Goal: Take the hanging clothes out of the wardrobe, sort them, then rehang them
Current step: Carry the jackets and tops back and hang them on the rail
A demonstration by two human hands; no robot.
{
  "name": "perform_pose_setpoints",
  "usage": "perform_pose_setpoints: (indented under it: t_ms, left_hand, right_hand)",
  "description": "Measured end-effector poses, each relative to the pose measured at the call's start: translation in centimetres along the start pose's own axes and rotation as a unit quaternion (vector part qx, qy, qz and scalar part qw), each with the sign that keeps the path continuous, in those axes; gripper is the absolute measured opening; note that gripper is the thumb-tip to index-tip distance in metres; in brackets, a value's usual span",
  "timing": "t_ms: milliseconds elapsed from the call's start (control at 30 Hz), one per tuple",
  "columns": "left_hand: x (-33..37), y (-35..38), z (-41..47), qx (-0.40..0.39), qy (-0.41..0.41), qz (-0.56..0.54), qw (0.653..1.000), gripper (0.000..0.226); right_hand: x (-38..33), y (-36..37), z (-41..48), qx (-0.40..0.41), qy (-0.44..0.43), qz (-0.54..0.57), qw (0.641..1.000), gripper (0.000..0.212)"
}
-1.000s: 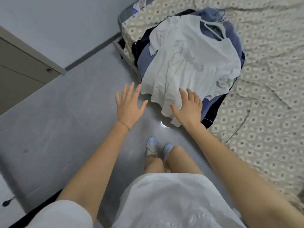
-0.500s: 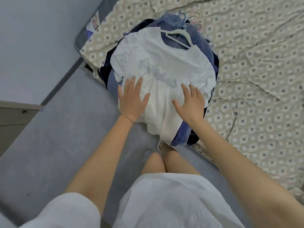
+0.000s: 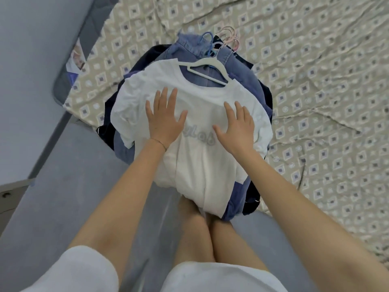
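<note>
A pile of clothes on hangers lies over the near edge of the bed. On top is a white T-shirt (image 3: 197, 169) with grey lettering, on a white hanger (image 3: 208, 69). Under it are blue denim garments (image 3: 242, 68) and dark navy clothes (image 3: 151, 57). Several blue and pink hanger hooks (image 3: 226, 37) stick out at the far end. My left hand (image 3: 165, 118) lies flat on the shirt's chest with fingers spread. My right hand (image 3: 236, 127) lies flat on the shirt to the right of the lettering, also spread.
The bed has a beige sheet with a diamond pattern (image 3: 326, 102). A grey floor (image 3: 69, 197) runs along its left side, with a grey wall (image 3: 31, 60) beyond. A wooden cabinet corner (image 3: 10, 192) shows at the left edge. My legs stand against the bed's edge.
I have stepped closer to the bed. Both hands moved forward from the shirt's lower hem up onto its chest, staying flat and spread.
</note>
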State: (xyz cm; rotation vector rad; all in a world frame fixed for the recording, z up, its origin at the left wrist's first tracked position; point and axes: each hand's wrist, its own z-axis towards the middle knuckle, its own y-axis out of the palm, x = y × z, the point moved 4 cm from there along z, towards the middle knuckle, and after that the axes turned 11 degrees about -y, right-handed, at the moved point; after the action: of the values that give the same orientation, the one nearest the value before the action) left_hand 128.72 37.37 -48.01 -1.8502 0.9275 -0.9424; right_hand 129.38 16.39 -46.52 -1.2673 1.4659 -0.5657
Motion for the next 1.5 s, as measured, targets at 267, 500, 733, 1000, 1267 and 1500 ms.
perform_pose_setpoints:
  t_ms: [267, 500, 733, 1000, 1267, 1500]
  left_hand:
    - [0.4, 4.3, 9.6, -0.010, 0.024, 0.016, 1.000, 0.068]
    - [0.8, 5.7, 16.7, 0.058, 0.032, 0.021, 0.998, 0.060]
    - [1.0, 5.4, 17.9, 0.127, 0.068, 0.000, 0.990, 0.033]
    - [-0.9, 1.8, 15.0, 0.123, 0.116, -0.064, 0.984, 0.022]
    - [-3.6, -2.5, 5.1, 0.133, 0.095, -0.114, 0.980, 0.025]
    - [-6.0, -5.8, -7.7, 0.143, -0.018, -0.175, 0.974, 0.030]
  right_hand:
    - [3.6, 2.9, 7.7, 0.021, 0.029, 0.000, 0.999, 0.075]
    - [6.4, 4.1, 11.6, 0.075, 0.022, 0.005, 0.997, 0.075]
    - [7.0, 3.6, 12.1, 0.176, 0.028, 0.025, 0.984, 0.049]
    - [6.0, 2.1, 11.4, 0.152, 0.007, 0.054, 0.987, 0.045]
    - [3.6, -0.7, 7.5, 0.117, -0.020, 0.050, 0.992, 0.040]
    - [0.1, -2.9, 1.5, 0.080, -0.094, 0.050, 0.991, 0.041]
